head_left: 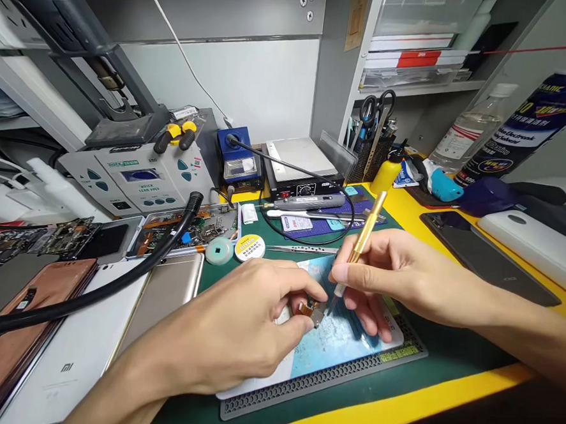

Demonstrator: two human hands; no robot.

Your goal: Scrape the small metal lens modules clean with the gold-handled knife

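My left hand (248, 318) pinches a small metal electronic part with a copper-coloured flex cable (317, 312) between thumb and fingers. In my right hand (399, 273) is a slim gold-handled craft knife (369, 225), held like a pen, its narrow tip pointing down beside the part. Some right-hand fingers rest on a speckled blue-and-white sheet (320, 348) under both hands. That sheet lies on a grey honeycomb-edged pad (320, 391), which sits on the green mat (450, 369). The exact contact between knife tip and part is too small to tell.
Behind my hands lie tweezers (302, 249) and a round yellow-white tin (250, 248). Left are phones (71, 346), a parts tray (205, 223) and a thick black hose (115, 291) crossing low. A yellow bottle (388, 170) and dark phone (491, 257) are right.
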